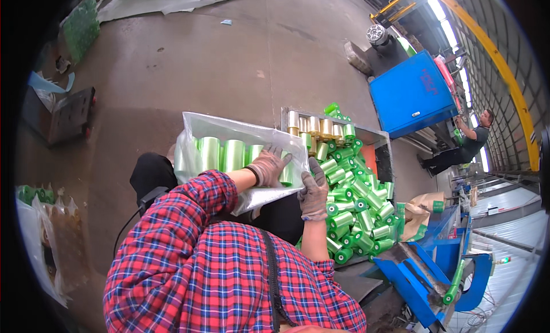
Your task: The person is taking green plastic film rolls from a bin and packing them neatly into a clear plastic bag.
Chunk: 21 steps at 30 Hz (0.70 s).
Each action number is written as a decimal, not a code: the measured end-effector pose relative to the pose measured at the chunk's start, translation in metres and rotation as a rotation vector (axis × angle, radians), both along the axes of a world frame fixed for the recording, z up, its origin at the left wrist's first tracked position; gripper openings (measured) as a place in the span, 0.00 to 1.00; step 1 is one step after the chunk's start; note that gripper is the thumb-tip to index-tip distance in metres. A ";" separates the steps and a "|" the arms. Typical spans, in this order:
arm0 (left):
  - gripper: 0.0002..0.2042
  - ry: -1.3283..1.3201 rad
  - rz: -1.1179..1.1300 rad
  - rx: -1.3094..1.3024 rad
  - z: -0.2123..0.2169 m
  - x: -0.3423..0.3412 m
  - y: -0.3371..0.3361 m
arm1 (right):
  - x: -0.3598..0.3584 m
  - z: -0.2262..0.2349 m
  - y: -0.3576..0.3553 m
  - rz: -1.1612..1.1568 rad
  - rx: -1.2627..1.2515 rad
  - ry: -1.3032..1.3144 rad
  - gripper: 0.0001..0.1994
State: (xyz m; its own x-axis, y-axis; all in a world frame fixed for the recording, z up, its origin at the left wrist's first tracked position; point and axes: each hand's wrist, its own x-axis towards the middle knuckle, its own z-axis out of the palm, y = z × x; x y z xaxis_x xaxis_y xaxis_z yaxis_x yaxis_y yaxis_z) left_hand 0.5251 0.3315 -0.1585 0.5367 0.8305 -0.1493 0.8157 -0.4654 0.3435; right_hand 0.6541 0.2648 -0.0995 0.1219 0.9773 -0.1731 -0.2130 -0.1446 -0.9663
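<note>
A clear plastic bag [229, 124] lies across my lap, with several shiny green film rolls [210, 154] standing side by side inside. My left hand [269, 167], in a worn thin glove, reaches into the bag. Its fingers lie stretched over the rolls at the right end, next to a green roll [286, 175]. My right hand [314, 192], gloved too, is at the bag's right edge with its fingers pointing up and apart. Whether its thumb touches the plastic is hard to tell. Just right of it lies a heap of loose green rolls [361, 190].
A grey-edged bin [385, 141] holds the heap, with gold-coloured rolls [326, 128] at its far end. Beyond stands a blue cabinet [412, 95]; a person [472, 141] works past it. Blue machinery [412, 281] is at lower right, a dark cart [69, 115] at left.
</note>
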 end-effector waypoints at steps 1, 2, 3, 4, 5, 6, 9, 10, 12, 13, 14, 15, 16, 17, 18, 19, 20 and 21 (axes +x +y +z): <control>0.48 0.030 -0.027 0.007 -0.001 -0.002 -0.001 | 0.000 0.002 -0.001 0.000 -0.002 -0.010 0.26; 0.48 0.025 -0.025 0.007 -0.007 0.000 -0.002 | -0.002 0.003 -0.001 0.010 -0.015 -0.042 0.26; 0.46 0.076 -0.011 0.075 -0.016 0.002 -0.003 | -0.006 0.004 0.001 0.022 -0.027 -0.072 0.26; 0.45 0.130 0.005 0.143 -0.024 0.002 -0.004 | -0.010 0.005 0.003 0.001 -0.014 -0.092 0.25; 0.45 0.127 0.003 0.146 -0.021 -0.002 -0.007 | -0.008 0.003 0.003 -0.001 -0.011 -0.094 0.25; 0.43 0.066 -0.004 0.107 -0.013 -0.009 -0.009 | -0.002 -0.002 0.008 -0.048 0.053 -0.172 0.23; 0.27 -0.068 0.008 0.279 0.005 -0.036 -0.026 | -0.009 0.011 0.012 -0.166 0.303 -0.267 0.17; 0.22 -0.033 -0.024 0.197 0.017 -0.049 -0.027 | -0.024 0.022 0.016 -0.089 0.368 -0.348 0.17; 0.08 0.069 -0.109 0.220 0.021 -0.083 -0.031 | -0.052 0.041 0.019 0.227 0.440 -0.708 0.18; 0.08 0.167 -0.144 0.209 0.025 -0.113 -0.033 | -0.064 0.048 0.030 0.484 0.458 -0.980 0.20; 0.10 0.415 -0.033 0.189 0.003 -0.156 -0.028 | -0.058 0.035 0.053 0.709 0.423 -1.226 0.24; 0.10 0.431 -0.048 0.186 0.014 -0.190 -0.027 | -0.038 0.017 0.079 0.927 0.367 -1.468 0.27; 0.19 0.543 -0.124 0.245 0.047 -0.227 -0.037 | -0.014 0.021 0.094 0.999 0.187 -1.802 0.21; 0.28 0.636 -0.246 0.321 0.077 -0.236 -0.033 | 0.029 -0.018 0.134 0.995 0.061 -1.721 0.19; 0.27 0.717 -0.214 0.310 0.087 -0.234 -0.051 | 0.000 0.025 0.115 0.966 0.008 -1.843 0.15; 0.27 0.785 -0.203 0.326 0.100 -0.221 -0.066 | 0.003 0.028 0.118 0.878 0.238 -1.976 0.14; 0.24 0.737 0.197 -0.072 0.115 -0.221 -0.074 | 0.015 0.027 0.118 0.808 0.449 -2.099 0.14; 0.21 0.449 0.322 0.105 0.110 -0.246 -0.090 | 0.028 0.028 0.128 0.553 0.502 -1.877 0.13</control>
State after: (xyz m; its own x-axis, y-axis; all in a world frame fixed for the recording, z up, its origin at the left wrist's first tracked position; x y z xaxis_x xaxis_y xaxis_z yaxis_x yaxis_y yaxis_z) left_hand 0.2791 0.2415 -0.0483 0.1562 0.9647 -0.2120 0.9778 -0.1813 -0.1047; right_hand 0.6818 0.3931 -0.0711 -0.4790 0.8772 0.0323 0.8715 0.4708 0.1375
